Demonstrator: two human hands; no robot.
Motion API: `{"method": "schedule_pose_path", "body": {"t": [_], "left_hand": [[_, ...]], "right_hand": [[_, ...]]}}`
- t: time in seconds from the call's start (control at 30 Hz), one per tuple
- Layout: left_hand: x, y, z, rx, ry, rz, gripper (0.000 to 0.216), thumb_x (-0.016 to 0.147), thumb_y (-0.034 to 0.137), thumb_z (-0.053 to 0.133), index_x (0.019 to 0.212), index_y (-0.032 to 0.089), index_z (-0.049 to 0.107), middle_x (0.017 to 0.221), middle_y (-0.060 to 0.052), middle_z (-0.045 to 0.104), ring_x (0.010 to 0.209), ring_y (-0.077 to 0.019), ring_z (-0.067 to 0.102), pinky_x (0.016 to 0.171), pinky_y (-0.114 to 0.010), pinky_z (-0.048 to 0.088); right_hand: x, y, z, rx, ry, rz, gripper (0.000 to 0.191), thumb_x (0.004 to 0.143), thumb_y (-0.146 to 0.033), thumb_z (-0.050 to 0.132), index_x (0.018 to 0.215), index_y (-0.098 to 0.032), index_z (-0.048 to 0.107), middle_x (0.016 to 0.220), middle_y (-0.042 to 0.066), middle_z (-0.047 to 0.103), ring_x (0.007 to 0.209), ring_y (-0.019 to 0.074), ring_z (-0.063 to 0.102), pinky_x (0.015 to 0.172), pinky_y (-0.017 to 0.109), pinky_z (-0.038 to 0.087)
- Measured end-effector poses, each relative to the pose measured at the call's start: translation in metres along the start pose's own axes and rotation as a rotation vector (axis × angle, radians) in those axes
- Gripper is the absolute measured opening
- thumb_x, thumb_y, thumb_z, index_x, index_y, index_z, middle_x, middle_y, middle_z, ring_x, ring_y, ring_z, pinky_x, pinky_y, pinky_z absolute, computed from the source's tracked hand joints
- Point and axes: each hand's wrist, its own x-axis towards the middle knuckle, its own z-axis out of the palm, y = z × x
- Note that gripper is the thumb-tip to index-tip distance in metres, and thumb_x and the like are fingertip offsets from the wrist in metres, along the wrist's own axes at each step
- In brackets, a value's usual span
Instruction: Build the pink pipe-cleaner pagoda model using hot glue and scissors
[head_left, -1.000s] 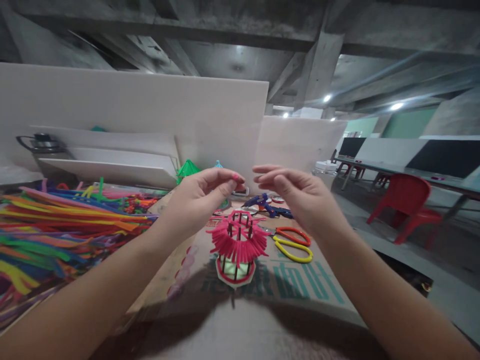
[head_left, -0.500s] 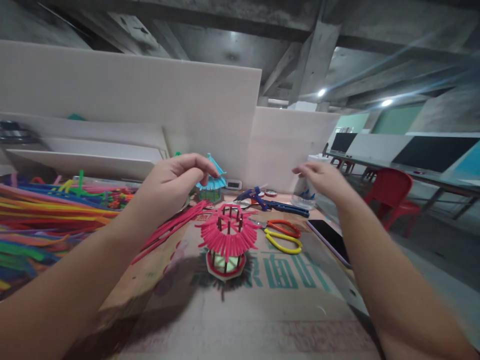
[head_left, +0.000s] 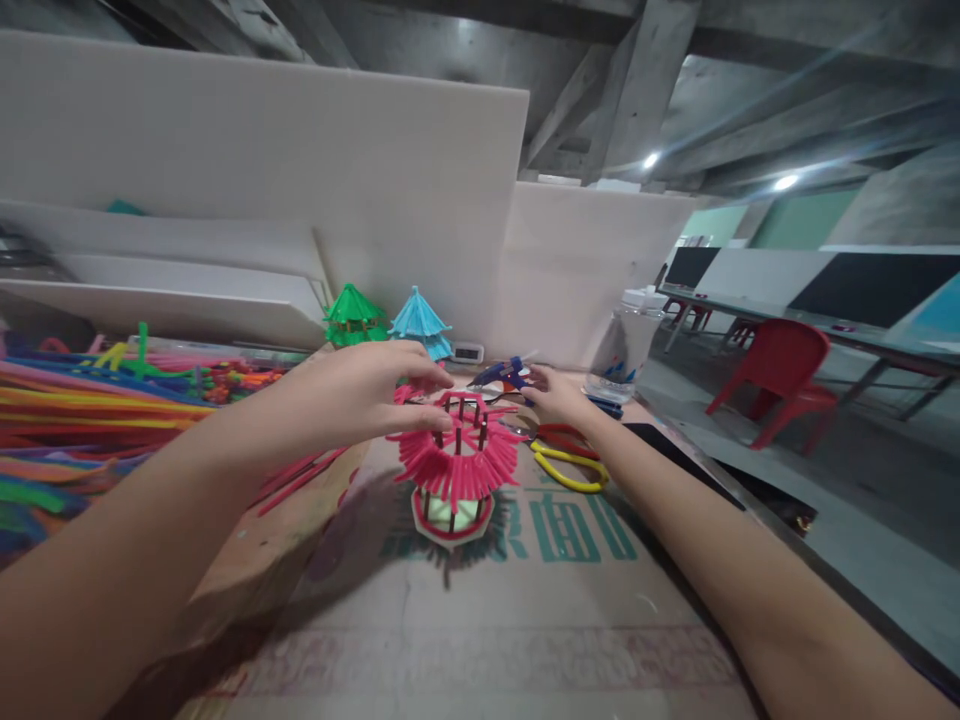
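Observation:
A pink model pavilion (head_left: pixel 480 474) with a fringed roof, brown posts and a pale base stands upright on the board. My left hand (head_left: pixel 386 390) is at the left of its top, thumb and fingers apart. The thumb overlaps the upper posts; whether it touches them I cannot tell. Behind the model lies a blue glue gun (head_left: pixel 491 374). My right hand (head_left: pixel 561 396) is at the gun's right end with its fingers apart, and no firm grip shows. Below that hand lie scissors (head_left: pixel 570 483) with yellow and red-orange handles, partly covered by the right forearm.
Green (head_left: pixel 352 312) and blue (head_left: pixel 420 320) model pavilions stand at the back. Colourful pipe cleaners (head_left: pixel 97 415) fill the left side. A clear plastic container (head_left: pixel 621 350) stands back right, a dark phone (head_left: pixel 675 460) lies beside my right forearm, and white panels (head_left: pixel 262 170) rise behind.
Both hands have come down and inward: the left to the pink pavilion's top, the right to the glue gun. The view has shifted, showing the green pavilion more fully.

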Motion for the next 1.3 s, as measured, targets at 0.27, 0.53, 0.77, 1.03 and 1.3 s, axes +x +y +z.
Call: {"method": "schedule_pose_path", "body": {"t": [0.27, 0.53, 0.77, 1.03, 1.3], "left_hand": [[-0.002, 0.024, 0.010, 0.122, 0.055, 0.106, 0.029, 0.095, 0.052, 0.073, 0.102, 0.026, 0.084, 0.092, -0.003, 0.069, 0.074, -0.0168, 0.063, 0.066, -0.027, 0.043], [-0.017, 0.059, 0.043, 0.410, 0.078, 0.448, 0.012, 0.099, 0.020, 0.071, 0.088, 0.019, 0.076, 0.085, -0.004, 0.066, 0.080, -0.0203, 0.060, 0.073, -0.033, 0.045], [-0.014, 0.066, 0.041, 0.569, -0.063, 0.357, 0.019, 0.099, 0.010, 0.060, 0.102, 0.015, 0.078, 0.103, -0.012, 0.074, 0.093, -0.0281, 0.065, 0.085, -0.044, 0.053], [-0.014, 0.064, 0.046, 0.537, -0.068, 0.302, 0.018, 0.096, 0.004, 0.060, 0.093, 0.015, 0.073, 0.104, -0.011, 0.073, 0.099, -0.0266, 0.065, 0.087, -0.040, 0.051], [-0.030, 0.072, -0.009, -0.055, 0.077, 0.258, 0.031, 0.108, 0.030, 0.052, 0.081, 0.021, 0.064, 0.077, 0.001, 0.061, 0.068, -0.0127, 0.055, 0.060, -0.023, 0.044]], "right_hand": [[0.004, 0.014, 0.025, -0.052, 0.023, -0.004, 0.052, 0.098, -0.022, 0.067, 0.149, -0.012, 0.060, 0.147, 0.017, 0.069, 0.135, 0.0299, 0.067, 0.116, 0.041, 0.049], [0.001, 0.018, 0.033, -0.103, 0.045, -0.016, 0.055, 0.097, -0.017, 0.065, 0.151, -0.011, 0.057, 0.154, 0.019, 0.063, 0.141, 0.0299, 0.062, 0.120, 0.041, 0.045], [-0.001, 0.018, 0.034, -0.126, 0.048, -0.028, 0.057, 0.097, -0.015, 0.063, 0.154, -0.009, 0.054, 0.156, 0.021, 0.061, 0.142, 0.0291, 0.061, 0.121, 0.040, 0.044], [-0.003, 0.014, 0.031, -0.135, 0.034, -0.029, 0.060, 0.097, -0.014, 0.061, 0.155, -0.006, 0.052, 0.157, 0.023, 0.059, 0.143, 0.0297, 0.060, 0.121, 0.039, 0.043], [-0.005, 0.011, 0.030, -0.129, 0.028, -0.025, 0.056, 0.097, -0.015, 0.062, 0.153, -0.009, 0.054, 0.152, 0.021, 0.064, 0.137, 0.0306, 0.064, 0.117, 0.039, 0.047]]}}
